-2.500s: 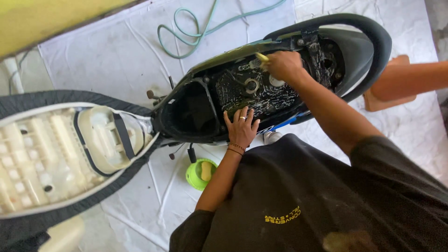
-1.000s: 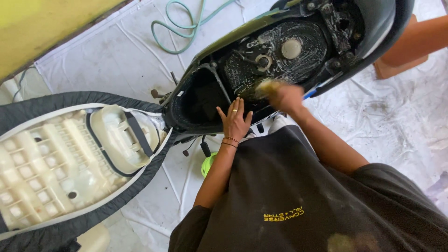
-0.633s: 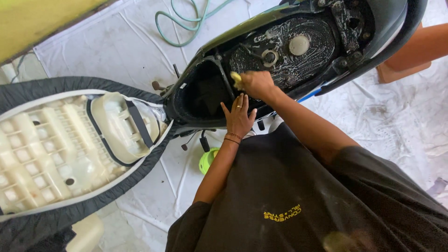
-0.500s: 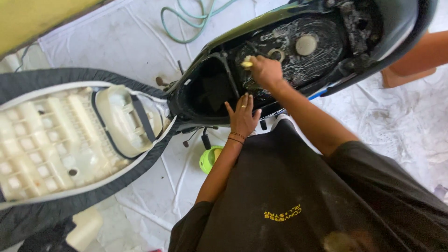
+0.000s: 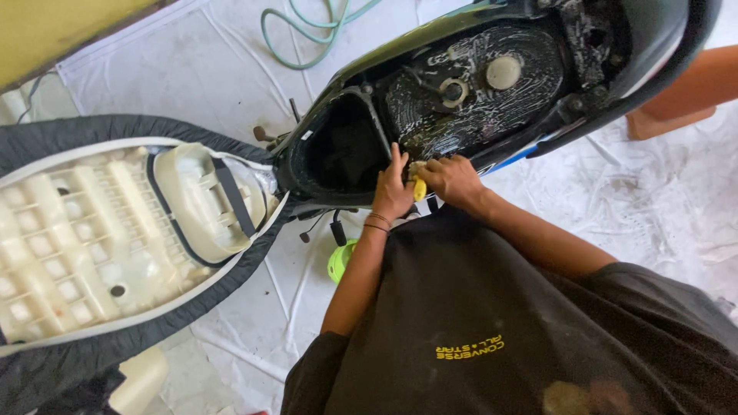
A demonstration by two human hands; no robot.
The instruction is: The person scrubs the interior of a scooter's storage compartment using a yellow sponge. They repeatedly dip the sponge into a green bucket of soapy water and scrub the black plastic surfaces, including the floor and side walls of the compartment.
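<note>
Right hand [image 5: 455,178] is closed around a yellow sponge [image 5: 419,188], only a small yellow edge showing past the fingers; rest of it is hidden in the grip. Left hand [image 5: 392,190] lies flat, fingers together, on the near rim of the scooter's under-seat compartment [image 5: 477,100], just beside the right hand, touching or nearly touching the sponge. It grips nothing. Sponge sits at that rim, between the two hands. Compartment is black plastic, smeared with white soapy streaks, with a round pale cap [image 5: 503,72] and a ring-shaped fitting [image 5: 453,92] above the hands. To the upper left of the left hand is a deep dark bucket opening [image 5: 342,150]; inside too dark to make out. Flipped-up seat [image 5: 115,230] is far left of the hands, pale ribbed underside facing up, cut off at the frame edge. Lime-green object [image 5: 339,261] sits below the left wrist, partly hidden by the forearm, kind unclear. Green hose [image 5: 307,34] lies on the white floor sheet [image 5: 615,192] well above the hands.
</note>
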